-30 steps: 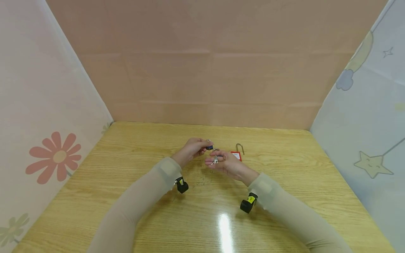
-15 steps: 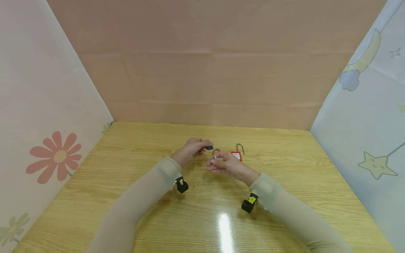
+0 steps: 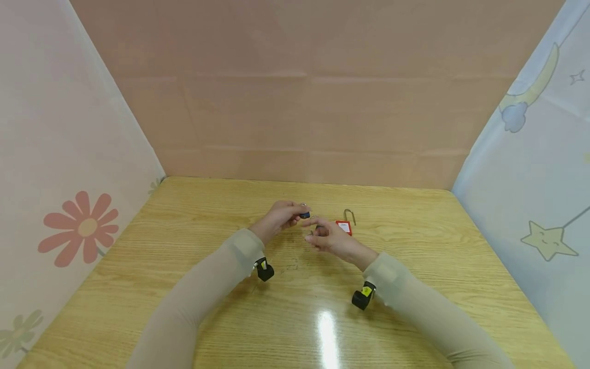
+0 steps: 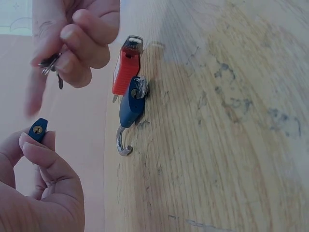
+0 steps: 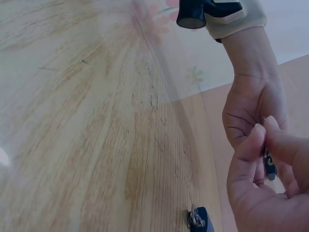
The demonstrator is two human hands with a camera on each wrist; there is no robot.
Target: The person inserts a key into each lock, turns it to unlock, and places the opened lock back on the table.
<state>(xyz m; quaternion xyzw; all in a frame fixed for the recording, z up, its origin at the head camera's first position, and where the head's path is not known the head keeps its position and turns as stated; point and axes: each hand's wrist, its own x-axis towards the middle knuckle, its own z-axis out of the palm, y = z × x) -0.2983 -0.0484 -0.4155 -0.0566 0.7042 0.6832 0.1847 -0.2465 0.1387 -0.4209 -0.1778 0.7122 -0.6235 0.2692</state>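
My left hand (image 3: 282,215) pinches a small blue padlock (image 4: 38,129) between thumb and fingers, its brass keyhole visible in the left wrist view. Close by on the right, my right hand (image 3: 335,241) holds a small bunch of keys (image 4: 50,63) at its fingertips, apart from that padlock in the left wrist view. Its index finger stretches out toward the left hand. A second blue padlock (image 4: 130,108) lies on the table below the hands, shackle open, with keys on a ring at its keyhole end. Beside it is a red padlock (image 3: 343,227) with a white label and a raised long shackle (image 3: 349,214).
The wooden table (image 3: 405,246) ends at a pinkish-brown back sheet (image 3: 304,113). Printed side sheets stand left and right. Black cameras hang under both wrists, the right one (image 3: 362,297) low over the table.
My right fingers have turned the keys about, from lying across the open fingers to held at the tips, and the index finger has straightened. My left hand and its padlock have stayed put.
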